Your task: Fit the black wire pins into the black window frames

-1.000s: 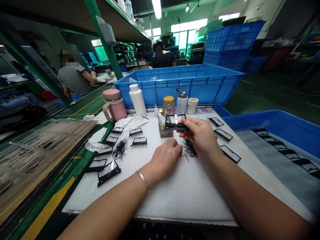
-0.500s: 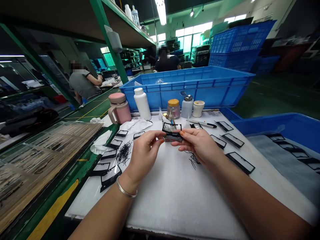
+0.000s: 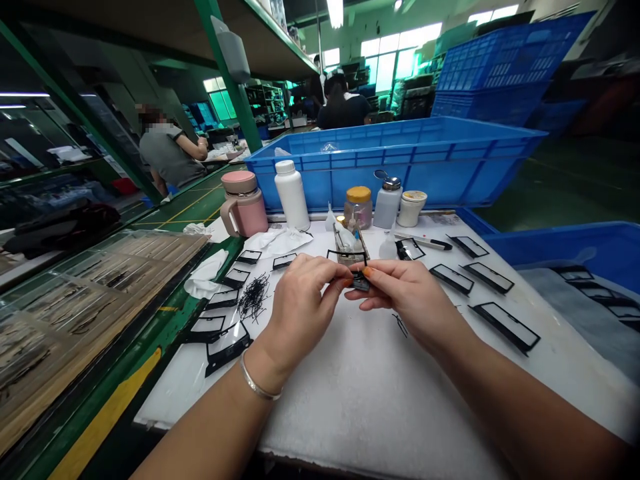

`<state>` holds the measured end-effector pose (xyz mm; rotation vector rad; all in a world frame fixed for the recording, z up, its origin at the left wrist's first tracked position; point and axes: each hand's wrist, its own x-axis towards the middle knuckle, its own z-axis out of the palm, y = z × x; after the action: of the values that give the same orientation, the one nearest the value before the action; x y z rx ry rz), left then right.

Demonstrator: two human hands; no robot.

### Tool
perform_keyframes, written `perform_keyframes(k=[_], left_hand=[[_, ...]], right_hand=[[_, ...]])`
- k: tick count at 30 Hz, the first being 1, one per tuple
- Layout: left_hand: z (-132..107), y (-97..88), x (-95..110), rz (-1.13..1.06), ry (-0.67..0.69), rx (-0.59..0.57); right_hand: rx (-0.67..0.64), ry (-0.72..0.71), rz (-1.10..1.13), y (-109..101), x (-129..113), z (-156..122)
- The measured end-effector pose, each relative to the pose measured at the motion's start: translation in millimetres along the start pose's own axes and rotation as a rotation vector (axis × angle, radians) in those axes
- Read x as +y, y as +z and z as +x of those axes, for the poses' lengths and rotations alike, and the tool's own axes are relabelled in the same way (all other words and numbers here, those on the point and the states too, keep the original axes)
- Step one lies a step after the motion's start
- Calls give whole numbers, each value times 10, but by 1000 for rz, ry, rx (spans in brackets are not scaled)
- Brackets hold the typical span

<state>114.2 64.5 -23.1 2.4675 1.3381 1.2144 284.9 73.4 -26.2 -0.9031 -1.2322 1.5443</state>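
Note:
Above the white tabletop, my right hand (image 3: 407, 287) pinches a small black plastic frame (image 3: 359, 255) with a clear window, its upper bar showing above the fingers. The thumb and index finger of my left hand (image 3: 305, 297) are pressed together at the frame's lower part. Whatever lies between those fingertips is hidden. Left of my left hand sits a pile of thin black strips (image 3: 254, 298), and a few loose strips (image 3: 400, 325) lie below my right hand. Several similar black frames (image 3: 227, 343) lie at the left, and more black frames (image 3: 506, 328) lie at the right.
Behind my hands stand a pink mug (image 3: 245, 207), a white bottle (image 3: 293, 197), a yellow-lidded jar (image 3: 359, 207), a pump bottle (image 3: 387, 203) and a small white tub (image 3: 413, 209). A large blue crate (image 3: 400, 170) is behind them. Two people work farther back.
My left fingertips have moved right, from the frame's left end to near my right fingers. The right hand still holds the frame. The whole view has shifted slightly.

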Motion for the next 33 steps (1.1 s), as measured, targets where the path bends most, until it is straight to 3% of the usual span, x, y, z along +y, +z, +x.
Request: perform_keyframes(k=[7,33], left_hand=[[6,8,11,71,76,3],[14,-19,15,131,29,-31]], right_hand=[[-13,-2,3,-14,37,4],[-57,-127,-238,16,55,-22]])
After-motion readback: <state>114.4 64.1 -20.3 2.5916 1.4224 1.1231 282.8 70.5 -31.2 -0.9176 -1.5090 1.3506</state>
